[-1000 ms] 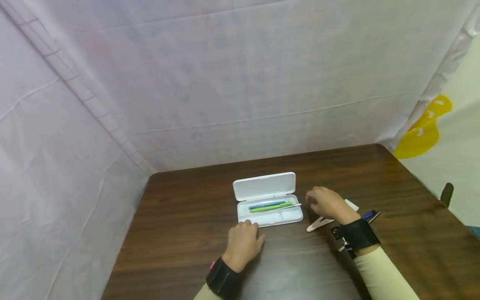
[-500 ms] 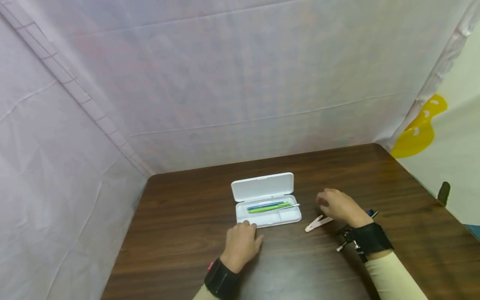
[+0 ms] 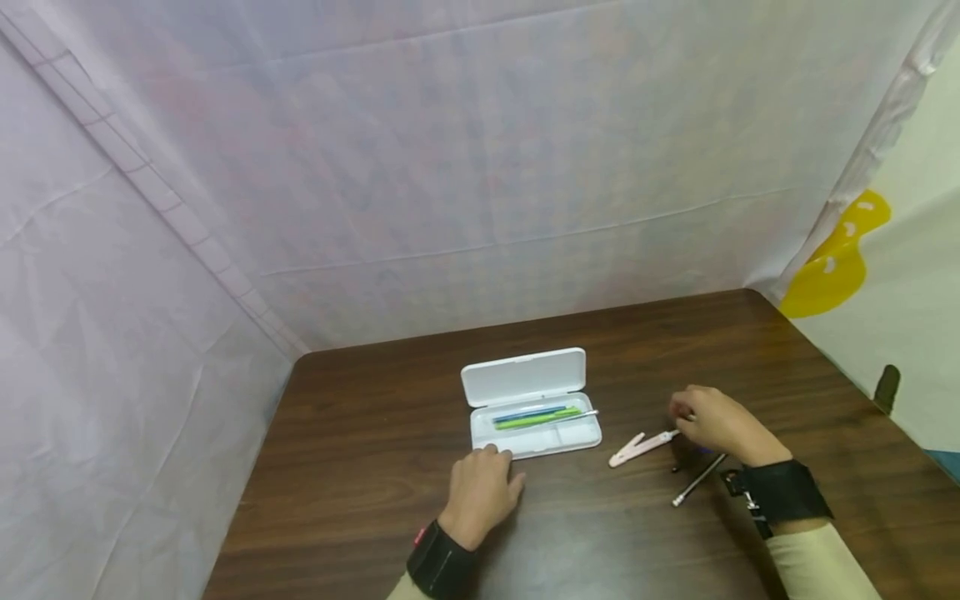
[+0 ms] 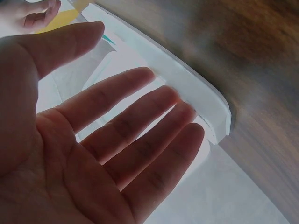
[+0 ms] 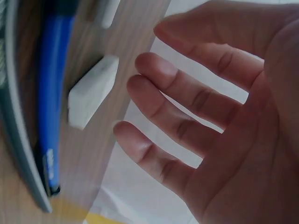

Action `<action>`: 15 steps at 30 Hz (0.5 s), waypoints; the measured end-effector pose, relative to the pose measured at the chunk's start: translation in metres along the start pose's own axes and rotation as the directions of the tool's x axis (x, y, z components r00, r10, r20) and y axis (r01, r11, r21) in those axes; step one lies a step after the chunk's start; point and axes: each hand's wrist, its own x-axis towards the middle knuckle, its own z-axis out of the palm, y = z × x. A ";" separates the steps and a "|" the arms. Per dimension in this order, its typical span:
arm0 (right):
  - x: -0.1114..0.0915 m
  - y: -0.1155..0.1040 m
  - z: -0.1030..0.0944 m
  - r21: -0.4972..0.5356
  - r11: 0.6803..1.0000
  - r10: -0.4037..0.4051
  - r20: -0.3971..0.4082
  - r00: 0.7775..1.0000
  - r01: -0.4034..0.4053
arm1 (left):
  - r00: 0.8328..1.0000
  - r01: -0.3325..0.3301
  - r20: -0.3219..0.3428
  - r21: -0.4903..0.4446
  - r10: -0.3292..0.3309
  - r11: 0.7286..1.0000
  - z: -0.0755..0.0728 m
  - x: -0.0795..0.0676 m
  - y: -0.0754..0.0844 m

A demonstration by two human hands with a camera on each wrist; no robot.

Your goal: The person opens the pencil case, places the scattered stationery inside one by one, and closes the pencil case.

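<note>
My left hand [image 3: 483, 492] rests its straight fingers on the front rim of an open white pencil case [image 3: 525, 446]; in the left wrist view the fingertips [image 4: 189, 112] lie along the case's wall. Inside the case are a green pen [image 3: 536, 418], a blue pen [image 3: 525, 412] and a thin silver stick [image 3: 588, 413]. My right hand [image 3: 723, 423] hovers over the table, fingers loosely bent and holding nothing. Beneath it, the right wrist view has a white eraser [image 5: 93, 91] and a blue pen [image 5: 55, 88]. The eraser is hidden in the head view.
A pink-white V-shaped tool [image 3: 637, 450] lies left of the right hand. Below that hand is a dark pencil [image 3: 699, 481] with a pale end. White cloth [image 3: 480, 167] hangs behind and left of the brown table [image 3: 360, 450].
My right hand has moved right, away from the case and over the things on the table, uncovering the pencil and more of the V-shaped tool. The left hand has stayed at the case's rim.
</note>
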 end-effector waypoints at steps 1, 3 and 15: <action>-0.002 0.002 0.000 0.010 1.000 0.001 0.008 1.000 -0.001 | 1.000 -0.001 -0.002 0.000 0.001 1.000 0.000 0.000 0.000; -0.005 0.007 -0.002 0.040 0.999 0.002 0.025 1.000 -0.003 | 1.000 -0.001 -0.003 -0.001 0.001 1.000 0.001 -0.001 0.000; -0.016 0.020 -0.007 0.193 0.980 0.016 0.178 0.984 -0.051 | 1.000 0.003 -0.004 0.001 -0.003 1.000 0.002 -0.001 0.000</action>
